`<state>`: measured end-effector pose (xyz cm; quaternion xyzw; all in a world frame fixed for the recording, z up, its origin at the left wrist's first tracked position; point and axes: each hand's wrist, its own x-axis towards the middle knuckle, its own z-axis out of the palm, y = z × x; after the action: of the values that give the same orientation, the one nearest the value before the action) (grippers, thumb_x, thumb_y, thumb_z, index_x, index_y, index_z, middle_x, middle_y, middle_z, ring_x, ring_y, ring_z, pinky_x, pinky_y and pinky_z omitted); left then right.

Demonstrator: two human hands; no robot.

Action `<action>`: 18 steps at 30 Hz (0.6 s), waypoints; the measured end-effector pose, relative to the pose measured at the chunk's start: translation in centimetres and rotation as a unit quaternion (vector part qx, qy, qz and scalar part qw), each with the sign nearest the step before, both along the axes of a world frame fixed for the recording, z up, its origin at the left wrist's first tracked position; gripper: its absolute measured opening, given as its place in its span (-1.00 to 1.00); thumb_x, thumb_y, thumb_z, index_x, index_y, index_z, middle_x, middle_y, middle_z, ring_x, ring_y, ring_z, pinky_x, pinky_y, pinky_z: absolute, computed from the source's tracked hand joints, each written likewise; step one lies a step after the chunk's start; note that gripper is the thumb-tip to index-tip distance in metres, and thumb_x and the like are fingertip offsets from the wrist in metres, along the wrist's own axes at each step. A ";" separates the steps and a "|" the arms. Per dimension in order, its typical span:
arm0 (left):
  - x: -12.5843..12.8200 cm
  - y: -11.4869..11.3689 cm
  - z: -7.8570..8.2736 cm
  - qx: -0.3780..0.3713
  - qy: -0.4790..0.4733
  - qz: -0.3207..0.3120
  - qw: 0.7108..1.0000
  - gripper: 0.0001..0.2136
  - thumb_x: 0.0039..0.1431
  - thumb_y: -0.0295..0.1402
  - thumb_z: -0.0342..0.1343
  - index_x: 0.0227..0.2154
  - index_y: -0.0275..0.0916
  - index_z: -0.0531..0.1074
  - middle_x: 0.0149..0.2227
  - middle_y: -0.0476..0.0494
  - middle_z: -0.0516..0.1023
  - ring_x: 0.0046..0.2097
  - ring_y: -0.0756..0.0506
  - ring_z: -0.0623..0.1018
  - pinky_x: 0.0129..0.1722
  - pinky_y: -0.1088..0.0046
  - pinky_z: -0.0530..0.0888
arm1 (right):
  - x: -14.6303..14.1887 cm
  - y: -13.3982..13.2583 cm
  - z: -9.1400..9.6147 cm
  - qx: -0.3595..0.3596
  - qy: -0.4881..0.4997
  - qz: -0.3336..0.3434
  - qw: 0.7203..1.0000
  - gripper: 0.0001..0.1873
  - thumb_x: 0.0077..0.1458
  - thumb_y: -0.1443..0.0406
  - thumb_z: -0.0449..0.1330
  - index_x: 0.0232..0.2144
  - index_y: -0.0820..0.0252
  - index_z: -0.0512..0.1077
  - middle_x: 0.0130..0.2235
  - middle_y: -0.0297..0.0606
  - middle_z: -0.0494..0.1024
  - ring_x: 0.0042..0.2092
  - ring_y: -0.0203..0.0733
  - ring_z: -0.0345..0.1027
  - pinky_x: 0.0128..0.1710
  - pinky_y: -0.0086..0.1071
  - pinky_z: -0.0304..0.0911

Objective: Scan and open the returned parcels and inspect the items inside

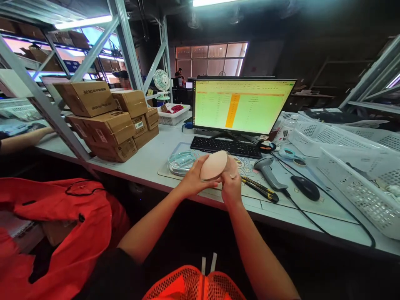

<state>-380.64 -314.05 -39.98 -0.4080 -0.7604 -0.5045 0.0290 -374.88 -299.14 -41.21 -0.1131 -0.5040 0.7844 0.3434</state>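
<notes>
Both my hands hold a pale pink oval pad (213,165) just above the front of the white table (150,160). My left hand (193,180) grips its left side with fingers curled under it. My right hand (231,182) is closed on its right edge. A roll of clear tape (182,161) lies just left of the pad. A yellow-and-black utility knife (260,189) lies to the right of my right hand. A grey barcode scanner (267,170) rests beyond the knife.
A monitor (241,106) and black keyboard (225,146) stand behind the pad, with a black mouse (305,187) at right. Stacked cardboard boxes (108,121) sit at left, white baskets (359,177) at right. Another person's arm (23,139) rests far left. A red bag (62,225) hangs below.
</notes>
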 end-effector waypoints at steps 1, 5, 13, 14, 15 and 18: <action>0.7 0.4 -0.1 0.045 -0.058 -0.019 0.997 0.06 -0.11 0.05 0.49 0.41 -0.14 0.14 0.40 -0.37 0.23 0.36 -0.41 0.33 0.35 0.02 0.31 | 1.4 -0.5 0.3 -0.009 0.021 0.014 1.000 -0.33 -0.15 0.25 0.28 0.10 0.18 0.47 -0.03 -0.22 0.61 -0.10 -0.14 0.52 -0.24 -0.39 0.47; 4.1 1.5 -0.5 0.323 -0.292 -0.005 0.900 -0.15 -0.03 0.10 0.42 0.27 -0.19 0.34 0.25 -0.28 0.47 0.28 -0.31 0.45 0.25 0.18 0.44 | 5.3 -0.9 0.4 -0.076 0.011 -0.018 0.997 -0.30 -0.15 0.23 0.37 0.11 0.20 0.45 -0.10 -0.20 0.64 -0.02 -0.09 0.53 0.00 -0.24 0.47; 9.6 1.7 1.4 0.532 -0.399 0.052 0.745 -0.40 0.19 0.07 0.26 0.11 -0.29 0.49 0.09 -0.32 0.61 0.16 -0.33 0.59 0.15 0.10 0.55 | 8.6 -0.8 -0.8 -0.167 -0.044 -0.035 0.984 -0.33 -0.23 0.25 0.45 0.02 0.20 0.52 -0.06 -0.18 0.65 -0.01 -0.04 0.55 -0.02 -0.22 0.51; 9.8 1.5 1.7 0.529 -0.400 0.061 0.746 -0.41 0.17 0.06 0.27 0.09 -0.30 0.50 0.06 -0.31 0.63 0.15 -0.34 0.60 0.14 0.10 0.55 | 9.0 -0.8 -0.9 -0.167 -0.048 -0.028 0.984 -0.35 -0.21 0.24 0.45 0.02 0.20 0.52 -0.07 -0.19 0.66 -0.01 -0.05 0.55 -0.01 -0.22 0.51; 9.9 1.3 1.9 0.524 -0.403 0.067 0.747 -0.43 0.17 0.05 0.28 0.07 -0.30 0.51 0.02 -0.31 0.64 0.13 -0.34 0.61 0.13 0.10 0.57 | 9.2 -0.7 -0.9 -0.166 -0.051 -0.024 0.985 -0.36 -0.19 0.24 0.45 0.02 0.19 0.52 -0.07 -0.20 0.66 -0.01 -0.05 0.55 0.01 -0.21 0.50; 10.4 0.9 2.7 0.508 -0.415 0.072 0.751 -0.49 0.18 0.01 0.29 -0.01 -0.34 0.54 -0.09 -0.30 0.68 0.07 -0.35 0.64 0.04 0.13 0.62 | 9.8 -0.6 -1.0 -0.161 -0.051 -0.024 0.985 -0.39 -0.17 0.24 0.45 0.01 0.20 0.53 -0.08 -0.20 0.66 -0.02 -0.06 0.55 0.06 -0.16 0.48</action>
<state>-370.26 -313.17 -37.28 -0.0272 -0.3567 -0.9324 -0.0506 -365.06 -299.69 -42.25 -0.2190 -0.3852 0.8399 0.3135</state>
